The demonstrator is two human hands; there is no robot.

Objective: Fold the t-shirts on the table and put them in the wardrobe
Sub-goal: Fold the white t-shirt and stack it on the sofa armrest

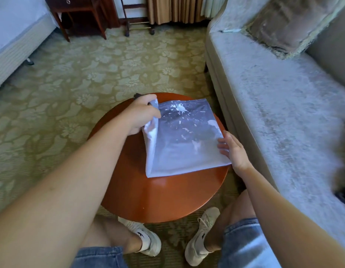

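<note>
Folding step: t-shirt (184, 144) almost squared up on the round counter (158, 198).
Left hand (141, 116) has its fingers curled, pinching the shirt's left edge, which is raised a little. Right hand (234, 151) has its fingers straight and slightly spread, pressing the right edge. The shirt lies between both sets of fingers. Likely next: lay the flap flat, smooth it, carry it to the wardrobe (not in view).

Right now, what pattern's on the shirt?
White paint-like splatters on a grey-to-light fade; shirt shows in the head view, the only one.
</note>
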